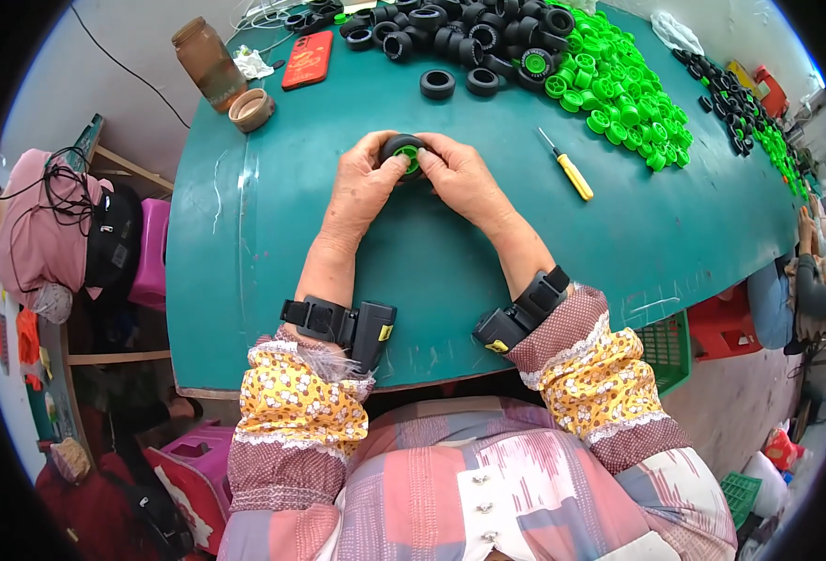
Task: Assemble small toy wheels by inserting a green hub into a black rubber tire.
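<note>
My left hand [361,187] and my right hand [459,176] meet over the teal table [244,234], both gripping one small toy wheel [403,152]: a black rubber tyre around a green plastic hub. My thumbs press on the hub. A pile of black tyres [459,33] lies at the far edge, and a heap of green hubs [618,93] lies to its right. Two loose tyres [459,84] sit just beyond my hands. Each of my wrists carries a black strapped device.
A yellow-handled screwdriver [570,168] lies right of my hands. A brown jar [207,61], its lid [251,109] and a red phone [307,59] sit far left. More tyres and hubs [749,122] lie far right beside another person [815,280]. Green and red crates [703,337] stand below the table's right edge.
</note>
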